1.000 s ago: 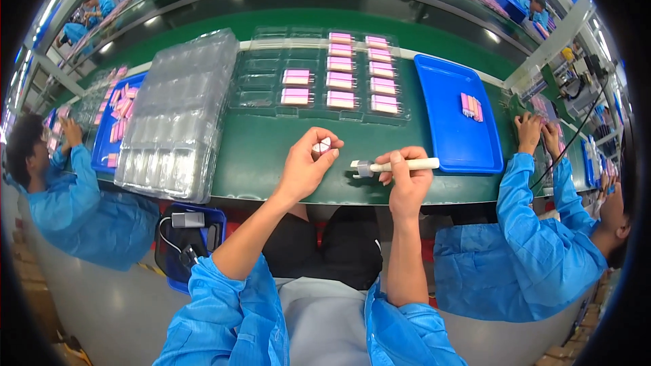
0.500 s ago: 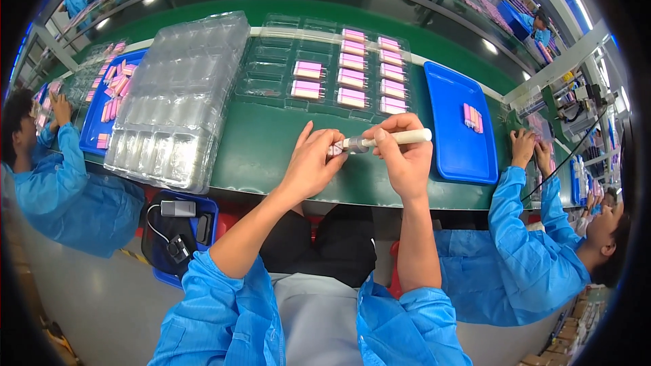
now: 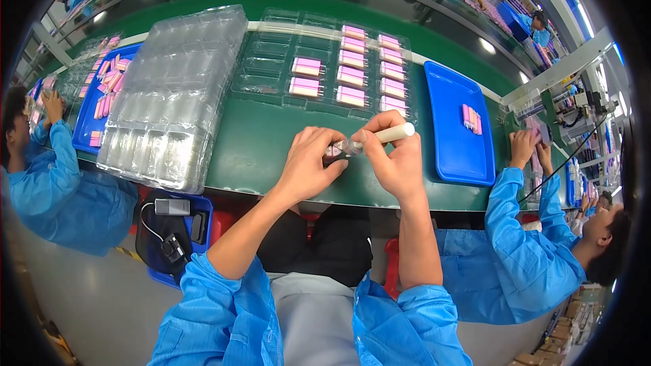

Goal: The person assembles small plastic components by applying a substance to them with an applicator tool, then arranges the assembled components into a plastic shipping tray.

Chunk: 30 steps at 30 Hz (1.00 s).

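My left hand [image 3: 306, 166] is closed around a small block [image 3: 333, 152], gripped between thumb and fingers. Only a pale end with dark marks shows; the rest is hidden by the fingers. In my right hand [image 3: 395, 171] is a thick white pen-shaped tool [image 3: 397, 133], slanting down to the left. Its clear, greyish tip end [image 3: 352, 146] meets or nearly meets the block; contact cannot be made out. Beyond my hands lies a clear plastic tray [image 3: 260, 70] with compartments, several holding pink-and-white battery-like packs [image 3: 351, 76].
Left of the tray stands a tall stack of clear trays [image 3: 173, 95]. A blue tray [image 3: 464, 163] with a few pink packs [image 3: 472, 119] lies at right; another blue tray [image 3: 85, 125] is far left. Co-workers in blue sleeves [image 3: 505, 217] sit on both sides along the green table [image 3: 264, 183].
My right hand and the white tool have shifted slightly left, and the tool is angled more steeply. My left hand still grips the block, its fingers drawn in closer.
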Available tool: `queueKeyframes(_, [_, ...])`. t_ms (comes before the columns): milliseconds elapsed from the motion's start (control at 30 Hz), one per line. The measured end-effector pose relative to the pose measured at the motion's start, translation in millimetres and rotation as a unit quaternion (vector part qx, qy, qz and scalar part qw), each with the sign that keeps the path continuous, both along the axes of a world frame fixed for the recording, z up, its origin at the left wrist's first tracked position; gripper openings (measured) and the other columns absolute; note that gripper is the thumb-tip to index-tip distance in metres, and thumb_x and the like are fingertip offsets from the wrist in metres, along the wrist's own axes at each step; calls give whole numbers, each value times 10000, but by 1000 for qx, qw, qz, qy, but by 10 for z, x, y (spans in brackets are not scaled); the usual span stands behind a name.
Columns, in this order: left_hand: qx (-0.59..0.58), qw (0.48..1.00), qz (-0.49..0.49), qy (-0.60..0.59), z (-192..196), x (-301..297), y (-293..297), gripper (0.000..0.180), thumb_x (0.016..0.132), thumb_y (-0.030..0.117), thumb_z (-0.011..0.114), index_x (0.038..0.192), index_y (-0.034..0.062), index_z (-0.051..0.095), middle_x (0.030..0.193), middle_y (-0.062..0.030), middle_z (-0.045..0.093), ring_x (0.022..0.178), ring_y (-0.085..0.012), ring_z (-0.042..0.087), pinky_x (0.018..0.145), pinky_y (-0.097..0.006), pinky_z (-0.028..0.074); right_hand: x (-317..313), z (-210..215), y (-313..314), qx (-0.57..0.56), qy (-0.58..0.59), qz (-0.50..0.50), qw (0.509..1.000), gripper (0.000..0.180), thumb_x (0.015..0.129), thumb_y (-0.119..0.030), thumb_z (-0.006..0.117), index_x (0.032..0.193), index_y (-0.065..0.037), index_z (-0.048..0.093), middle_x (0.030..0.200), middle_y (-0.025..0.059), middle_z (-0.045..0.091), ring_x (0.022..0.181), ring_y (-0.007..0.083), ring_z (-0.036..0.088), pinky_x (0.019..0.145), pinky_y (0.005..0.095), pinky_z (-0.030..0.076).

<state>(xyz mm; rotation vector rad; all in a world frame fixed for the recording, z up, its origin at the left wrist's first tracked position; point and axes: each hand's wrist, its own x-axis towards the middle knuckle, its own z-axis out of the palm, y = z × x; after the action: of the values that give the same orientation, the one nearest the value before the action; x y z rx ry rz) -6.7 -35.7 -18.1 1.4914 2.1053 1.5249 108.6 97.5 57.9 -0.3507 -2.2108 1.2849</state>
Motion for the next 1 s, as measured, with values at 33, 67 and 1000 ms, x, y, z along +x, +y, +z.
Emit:
queueKeyframes(33, [-13,1000,-6,-16,64,7,-16,286,808,88,701,1079,45,619,1059,-90,637,1088,-311,570,1070,-490,358,6,1,-5,10,-2,-4,1000,99,926,-63,657,928,5,585,835,92,714,721,103,633,636,249,500])
queueKeyframes(67, [-27,999,-11,-31,102,15,-24,283,807,81,697,1078,43,626,1058,-81,631,1074,-308,566,994,-466,424,15,-5,-4,10,-2,-4,1000,99,926,-63,657,928,5,585,835,92,714,721,103,633,636,249,500])
queueKeyframes(1000, [-14,989,-15,-144,36,31,-29,353,765,6,691,1105,44,609,1028,-106,612,812,-294,644,702,-377,517,67,-159,-290,117,106,-65,985,129,882,-24,722,845,-1,601,693,48,653,543,92,594,480,256,449])
